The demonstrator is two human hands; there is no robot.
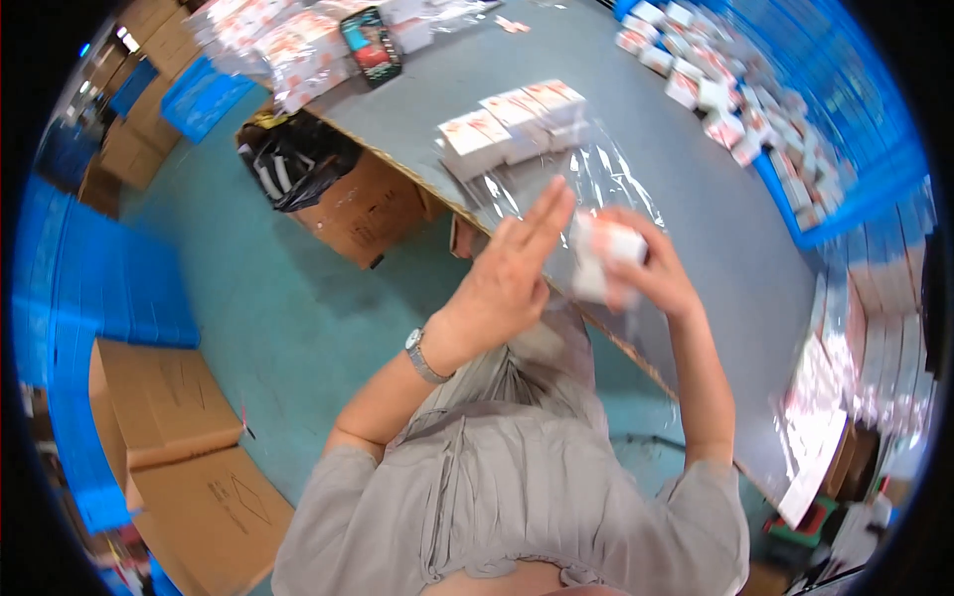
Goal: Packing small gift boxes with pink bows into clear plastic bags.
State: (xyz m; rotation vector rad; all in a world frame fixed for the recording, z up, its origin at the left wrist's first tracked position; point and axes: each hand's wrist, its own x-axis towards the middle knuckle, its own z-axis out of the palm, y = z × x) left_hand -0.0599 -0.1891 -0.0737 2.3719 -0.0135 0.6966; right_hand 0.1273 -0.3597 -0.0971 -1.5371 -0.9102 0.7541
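My right hand [664,273] grips a few small white boxes [608,248] with orange print, stacked together and blurred by motion. Just left of them, my left hand [509,270] is raised over the table edge. Its first fingers stretch forward and it holds nothing that I can see; a watch circles the wrist. Beyond both hands, a row of the same white boxes [512,124] stands on the grey table [696,189]. A clear plastic bag [621,174] lies at the row, partly under it, and reaches toward my right hand.
A blue crate [825,233] full of loose small boxes stands at the far right. Wrapped packs [298,50] and a phone [372,47] lie at the far left of the table. Below are a carton [368,209] with a black bag [288,164]. Open cartons [204,497] and blue crates [119,268] line the left.
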